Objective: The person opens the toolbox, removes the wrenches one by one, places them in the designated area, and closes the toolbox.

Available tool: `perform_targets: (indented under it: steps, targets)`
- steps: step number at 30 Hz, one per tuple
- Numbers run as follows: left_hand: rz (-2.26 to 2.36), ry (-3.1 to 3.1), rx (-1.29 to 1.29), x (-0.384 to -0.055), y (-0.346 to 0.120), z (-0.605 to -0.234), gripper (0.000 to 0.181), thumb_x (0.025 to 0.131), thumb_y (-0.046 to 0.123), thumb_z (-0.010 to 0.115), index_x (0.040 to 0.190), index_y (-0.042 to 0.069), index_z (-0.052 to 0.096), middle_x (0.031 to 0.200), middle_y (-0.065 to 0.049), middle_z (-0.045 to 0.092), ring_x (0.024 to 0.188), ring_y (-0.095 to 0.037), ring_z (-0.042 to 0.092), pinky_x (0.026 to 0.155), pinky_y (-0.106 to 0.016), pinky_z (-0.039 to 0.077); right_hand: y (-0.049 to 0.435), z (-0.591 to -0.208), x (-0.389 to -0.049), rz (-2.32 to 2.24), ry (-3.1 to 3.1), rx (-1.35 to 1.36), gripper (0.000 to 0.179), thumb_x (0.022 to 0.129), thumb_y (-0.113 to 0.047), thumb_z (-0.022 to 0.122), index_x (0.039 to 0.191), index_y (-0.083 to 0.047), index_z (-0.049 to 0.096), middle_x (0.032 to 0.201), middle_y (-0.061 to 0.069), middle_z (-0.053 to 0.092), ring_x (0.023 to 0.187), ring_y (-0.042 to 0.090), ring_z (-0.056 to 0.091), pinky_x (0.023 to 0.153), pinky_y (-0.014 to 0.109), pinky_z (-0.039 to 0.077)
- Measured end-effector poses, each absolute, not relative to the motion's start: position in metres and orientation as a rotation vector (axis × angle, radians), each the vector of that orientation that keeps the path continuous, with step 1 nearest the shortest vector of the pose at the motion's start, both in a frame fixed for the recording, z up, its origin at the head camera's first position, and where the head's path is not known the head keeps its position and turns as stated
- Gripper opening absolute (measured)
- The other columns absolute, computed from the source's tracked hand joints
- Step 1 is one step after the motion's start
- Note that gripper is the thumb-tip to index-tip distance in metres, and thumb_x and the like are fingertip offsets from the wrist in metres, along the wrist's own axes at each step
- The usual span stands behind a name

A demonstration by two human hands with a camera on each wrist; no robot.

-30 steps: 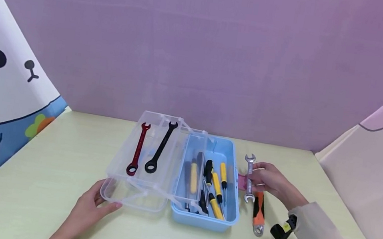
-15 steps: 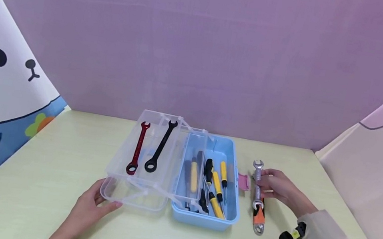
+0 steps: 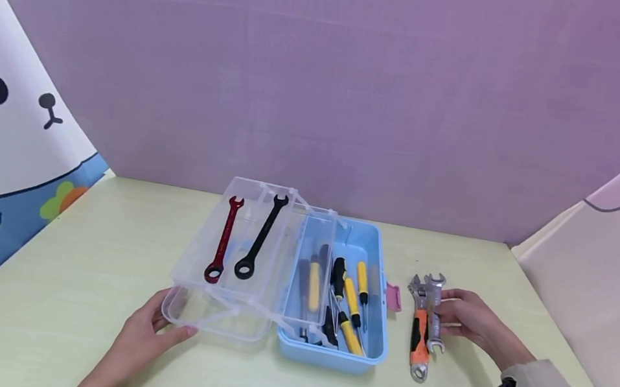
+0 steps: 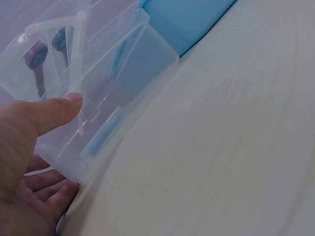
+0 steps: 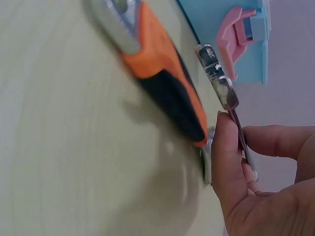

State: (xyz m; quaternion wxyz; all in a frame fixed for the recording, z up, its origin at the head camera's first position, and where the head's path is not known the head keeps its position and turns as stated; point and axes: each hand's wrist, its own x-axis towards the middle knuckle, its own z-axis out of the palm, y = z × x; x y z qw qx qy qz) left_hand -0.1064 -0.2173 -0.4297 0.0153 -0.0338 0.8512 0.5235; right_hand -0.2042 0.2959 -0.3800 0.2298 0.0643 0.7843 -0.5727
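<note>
Pinching silver wrench in right hand near counter's right edge, best not bumping orange wrench; holding clear lid in left hand.

A curtained-off work booth, judging by the purple cloth backdrop, cartoon-printed side sheet and pale tabletop.

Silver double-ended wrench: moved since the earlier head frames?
Yes. In the head view, the silver double-ended wrench, held in the right hand, has gone rightward, away from the blue toolbox, and slightly lower in the picture.
</note>
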Motion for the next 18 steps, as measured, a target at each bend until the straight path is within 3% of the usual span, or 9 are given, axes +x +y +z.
perform_targets:
  steps: [18]
  targets:
    - [1.572, 2.632, -0.149, -0.106, -0.217, -0.426, 0.081, 0.082, 0.025, 0.075, 0.143, -0.002, 0.030, 0.146, -0.031, 0.034, 0.130, -0.041, 0.044, 0.097, -0.035, 0.050, 0.323, -0.395, -0.197, -1.537, 2.195, 0.248, 0.038, 0.089, -0.003, 0.053, 0.120, 0.012, 0.036, 0.080, -0.001, 0.060, 0.069, 0.009, 0.061, 0.062, 0.025, 0.059]
